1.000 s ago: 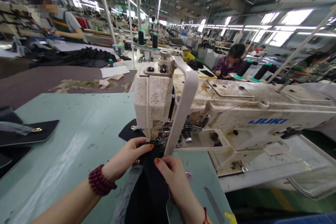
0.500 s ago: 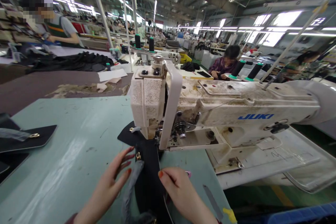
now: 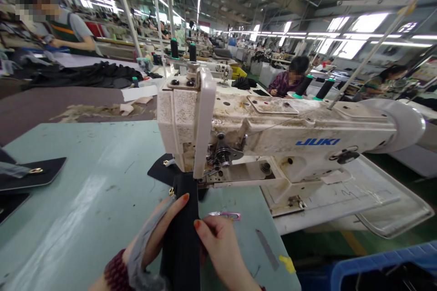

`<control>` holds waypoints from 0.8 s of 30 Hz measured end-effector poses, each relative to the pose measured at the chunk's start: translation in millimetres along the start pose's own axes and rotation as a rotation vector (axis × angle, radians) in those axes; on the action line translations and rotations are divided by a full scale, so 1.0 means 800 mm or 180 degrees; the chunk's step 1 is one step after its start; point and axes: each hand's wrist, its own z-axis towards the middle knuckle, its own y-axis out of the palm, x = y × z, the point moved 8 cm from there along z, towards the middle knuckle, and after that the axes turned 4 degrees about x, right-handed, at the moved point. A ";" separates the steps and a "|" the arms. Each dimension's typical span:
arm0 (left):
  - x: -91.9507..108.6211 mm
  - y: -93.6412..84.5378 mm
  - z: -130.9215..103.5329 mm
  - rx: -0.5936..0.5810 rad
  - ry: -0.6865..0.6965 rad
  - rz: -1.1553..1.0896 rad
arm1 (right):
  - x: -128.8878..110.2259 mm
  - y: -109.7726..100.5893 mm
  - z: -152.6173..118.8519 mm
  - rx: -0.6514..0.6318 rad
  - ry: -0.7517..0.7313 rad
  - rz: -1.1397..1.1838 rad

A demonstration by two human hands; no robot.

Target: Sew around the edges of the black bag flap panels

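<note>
A long black panel [image 3: 182,236] runs from under the head of the sewing machine [image 3: 246,122] toward me. Gold metal fittings [image 3: 171,192] sit along its left side, with a strap wrapped in cloudy plastic [image 3: 139,248] draped over my left wrist. My left hand [image 3: 162,223] grips the panel's left side, thumb on top, the other fingers mostly hidden by panel and strap. Along the right edge, my right hand [image 3: 218,241] pinches the panel between thumb and fingers. The needle area is hidden behind the machine's white guard [image 3: 204,122].
Pink-handled snips [image 3: 230,215] and a grey flat strip [image 3: 267,249] lie right of my hand on the pale green tabletop [image 3: 85,200]. More black panels [image 3: 41,170] lie at left. A blue crate [image 3: 385,259] stands low at right. Co-workers sit beyond the machine.
My left hand has gone from hovering open beside the panel to gripping it, with the strap now over the wrist. The right hand stays at the panel's edge. The view has shifted slightly.
</note>
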 end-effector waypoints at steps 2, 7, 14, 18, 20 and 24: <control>-0.003 0.003 -0.002 -0.0048 -0.0407 -0.0314 | 0.000 0.001 -0.001 0.0064 0.0001 -0.0015; 0.008 0.035 -0.013 -0.0406 -0.1730 -0.1049 | -0.006 0.000 -0.003 0.0144 -0.0008 -0.0031; 0.033 0.033 -0.016 -0.0173 -0.1528 -0.1234 | -0.011 -0.009 -0.001 0.0321 0.0003 -0.0220; 0.054 0.036 -0.014 -0.0417 -0.1249 -0.1047 | -0.012 -0.010 0.000 0.0318 -0.0072 -0.0358; 0.058 0.037 -0.009 -0.0546 -0.1291 -0.0879 | -0.016 -0.010 0.001 0.0320 -0.0093 -0.0381; 0.053 0.022 0.009 -0.0423 -0.1036 -0.0584 | -0.021 -0.012 0.010 0.0391 -0.0102 -0.0441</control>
